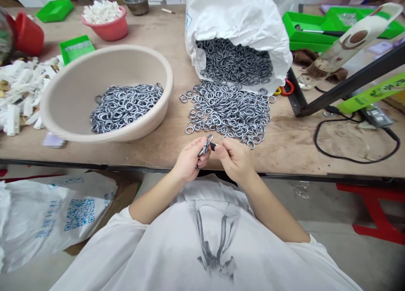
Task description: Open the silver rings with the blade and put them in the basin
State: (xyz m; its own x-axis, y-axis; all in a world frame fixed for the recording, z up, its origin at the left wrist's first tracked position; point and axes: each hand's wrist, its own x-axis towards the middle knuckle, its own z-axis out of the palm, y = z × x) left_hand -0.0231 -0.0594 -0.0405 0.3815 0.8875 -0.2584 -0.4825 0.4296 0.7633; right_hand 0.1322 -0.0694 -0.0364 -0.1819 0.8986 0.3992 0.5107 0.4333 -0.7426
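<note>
Several grey rings (205,146) are gripped in my left hand (191,159), close to the table's front edge. My right hand (236,159) is closed around a small dark tool (213,146), whose tip meets the rings; most of it is hidden by my fingers, so its kind does not show. Just beyond my hands a loose pile of grey rings (230,109) lies on the table. It spills from the mouth of a white sack (234,17). To the left stands a large beige basin (107,57) with many similar rings (126,107) in it.
White plastic pieces (23,88) are heaped at the left, near a red bowl (106,27) and green trays (76,49). At the right are a black metal bar (354,82), a cable (316,139) and red-handled scissors (287,87). A printed sack (57,215) lies below the table.
</note>
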